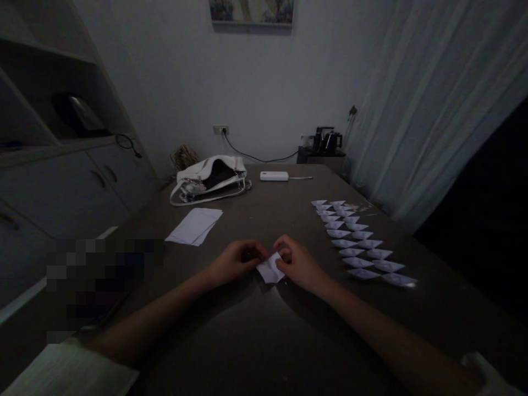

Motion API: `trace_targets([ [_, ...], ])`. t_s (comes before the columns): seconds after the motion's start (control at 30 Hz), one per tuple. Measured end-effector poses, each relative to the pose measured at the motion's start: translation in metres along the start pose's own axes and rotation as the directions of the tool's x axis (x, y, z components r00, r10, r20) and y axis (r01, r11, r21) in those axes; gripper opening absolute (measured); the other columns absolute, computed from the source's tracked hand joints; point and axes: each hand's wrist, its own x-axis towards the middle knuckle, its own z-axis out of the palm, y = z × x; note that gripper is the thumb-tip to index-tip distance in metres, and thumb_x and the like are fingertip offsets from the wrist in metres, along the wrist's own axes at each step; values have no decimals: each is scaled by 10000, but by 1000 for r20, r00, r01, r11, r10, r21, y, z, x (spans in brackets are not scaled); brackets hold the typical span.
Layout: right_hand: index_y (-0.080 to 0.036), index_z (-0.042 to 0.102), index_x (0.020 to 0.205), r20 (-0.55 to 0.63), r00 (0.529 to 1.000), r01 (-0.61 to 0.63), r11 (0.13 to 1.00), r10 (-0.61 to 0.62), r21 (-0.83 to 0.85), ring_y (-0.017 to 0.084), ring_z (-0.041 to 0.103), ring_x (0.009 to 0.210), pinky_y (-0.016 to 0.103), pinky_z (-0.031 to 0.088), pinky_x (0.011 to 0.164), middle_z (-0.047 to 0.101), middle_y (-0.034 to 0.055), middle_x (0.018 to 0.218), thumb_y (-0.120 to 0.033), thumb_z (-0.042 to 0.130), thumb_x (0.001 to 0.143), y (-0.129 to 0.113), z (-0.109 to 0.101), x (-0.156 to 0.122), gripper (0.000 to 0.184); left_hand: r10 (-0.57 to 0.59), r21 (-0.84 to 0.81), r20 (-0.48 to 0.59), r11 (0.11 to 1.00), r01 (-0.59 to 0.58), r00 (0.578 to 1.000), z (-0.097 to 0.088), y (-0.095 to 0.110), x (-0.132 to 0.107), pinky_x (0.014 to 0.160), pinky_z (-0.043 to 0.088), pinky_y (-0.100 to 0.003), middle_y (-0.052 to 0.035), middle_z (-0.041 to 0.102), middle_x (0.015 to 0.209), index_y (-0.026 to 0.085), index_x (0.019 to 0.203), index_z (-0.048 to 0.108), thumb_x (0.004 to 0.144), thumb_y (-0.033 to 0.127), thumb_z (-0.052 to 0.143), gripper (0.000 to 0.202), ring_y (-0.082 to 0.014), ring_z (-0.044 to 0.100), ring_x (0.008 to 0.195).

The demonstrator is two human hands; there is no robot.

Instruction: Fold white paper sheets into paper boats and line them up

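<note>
A small white piece of folded paper (270, 270) lies on the dark table (256, 335) between my two hands. My left hand (238, 259) pinches its upper left edge, fingers curled closed. My right hand (297, 263) grips the paper's right side, fingers also closed on it. To the right, two rows of several folded white paper boats (363, 245) run away from me across the table.
A stack of white paper sheets (194, 225) lies to the left. Behind it sit a white handbag (210, 179) and a white power bank (274, 176) with a cable. A cabinet stands at left, a curtain at right, a kettle (328, 140) at the back.
</note>
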Motion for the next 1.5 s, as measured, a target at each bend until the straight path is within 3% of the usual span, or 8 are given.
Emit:
trace_targets([
  [0.23, -187, 486, 903, -25, 999, 29, 998, -27, 57, 78, 554, 578, 179, 389, 500, 596, 5, 861, -25, 488, 712, 1, 1, 1, 251, -52, 299, -137, 950, 92, 989, 2, 4, -6, 543, 388, -218, -19, 617, 715, 141, 970, 619, 772, 344, 596, 284, -132, 540, 619],
  [0.4, -176, 583, 858, 30, 992, 127, 971, -123, -201, 106, 529, 633, 221, 414, 601, 561, -9, 728, -61, 557, 723, -1, -2, -3, 180, -104, 366, -139, 919, 148, 985, 3, 2, -9, 540, 365, -221, -18, 614, 713, 155, 954, 644, 762, 315, 595, 254, -139, 535, 620],
  [0.53, -191, 638, 882, 45, 965, 256, 887, -259, -384, 172, 527, 923, 297, 416, 803, 566, 47, 978, -112, 616, 735, -5, -7, -7, 168, -150, 411, -184, 886, 214, 971, 3, 4, -14, 547, 366, -236, -24, 617, 716, 156, 916, 639, 758, 343, 593, 250, -155, 547, 632],
  [0.73, -187, 646, 969, 192, 953, 299, 820, -233, -489, 179, 525, 912, 298, 421, 797, 609, 48, 925, -133, 549, 818, -12, -10, -10, 187, -173, 439, -229, 860, 260, 958, 5, 3, -18, 529, 362, -235, -23, 610, 711, 162, 777, 562, 781, 357, 566, 195, -148, 541, 610],
  [0.87, -181, 632, 1019, 218, 954, 291, 810, -206, -509, 191, 525, 927, 319, 426, 811, 606, 57, 947, -132, 527, 833, -15, -10, -11, 220, -58, 517, -248, 836, 182, 967, 5, 0, -20, 601, 405, -251, -34, 608, 787, 169, 838, 561, 794, 300, 568, 138, -162, 553, 701],
  [1.1, -194, 620, 1044, 212, 967, 232, 821, -140, -521, 198, 531, 929, 341, 442, 819, 591, 62, 981, -152, 492, 857, -15, -8, -13, 231, 197, 612, -127, 787, -79, 972, 7, -3, -23, 700, 445, -292, -52, 616, 824, 164, 863, 615, 863, 198, 498, 122, -173, 559, 783],
  [1.3, -189, 614, 1029, 204, 967, 238, 811, -150, -534, 200, 535, 928, 347, 445, 815, 595, 61, 988, -163, 490, 861, -16, -8, -13, 211, 163, 481, -40, 868, -124, 986, 7, 5, -24, 717, 485, -247, -72, 619, 948, 165, 1028, 621, 892, 162, 425, 239, -145, 595, 829],
  [1.5, -191, 611, 1035, 209, 967, 238, 820, -148, -521, 194, 537, 925, 335, 445, 804, 594, 61, 976, -172, 486, 865, -15, -8, -13, 212, 154, 409, -4, 902, -139, 988, 3, 8, -21, 720, 497, -223, -62, 639, 957, 174, 1006, 661, 841, 90, 461, 273, -137, 616, 834],
])
